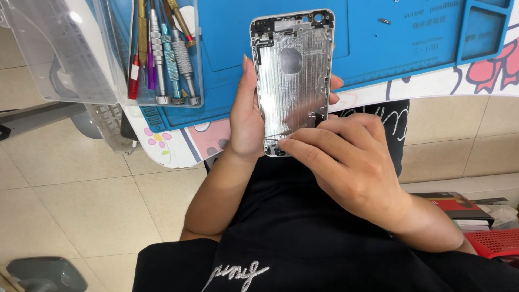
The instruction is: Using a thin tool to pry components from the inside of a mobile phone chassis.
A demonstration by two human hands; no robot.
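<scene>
Hands first: the left hand (246,121) is wrapped around the left edge of a bare metal phone housing (292,75), thumb up along one side and fingertips peeking out on the other, so it's closed on it like a clamp. That keeps the shell's hollow inside facing up at the camera, probably so the inner surface can be looked over and worked on. The right hand (351,162) is mostly curled, with its fingers (303,148) bent onto the near bottom corner of the housing, pressing or picking at something there. Can't tell if there's anything tiny pinched between the fingertips, too small to see.

The housing itself is held up in the air just in front of the table edge, above the lap, top end pointing far.

Behind it there's a blue silicone work mat (378,48), which I'd guess is there so small parts don't roll off. One little screw or bit (384,21) sits on it, far right. On the left a clear plastic tray (162,54) holds a bunch of precision screwdrivers (170,59), lined up with the handles near, easy to grab.
</scene>
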